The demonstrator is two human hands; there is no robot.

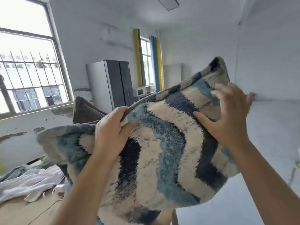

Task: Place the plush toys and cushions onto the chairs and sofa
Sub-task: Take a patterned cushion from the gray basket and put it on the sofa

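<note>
No readable text. Left hand (112, 132) grips cushion (170, 153) top edge; right hand (227, 117) splayed wide, flat on it.

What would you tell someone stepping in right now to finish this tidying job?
Left hand grips the top edge of the blue and cream patterned cushion, held up in the air. Right hand is open, fingers spread, thumb touching the cushion's face. A grey cushion sits behind it. No chair or sofa is in view. Done: cushion picked up. Left: set it on a seat, then the rest.
</note>
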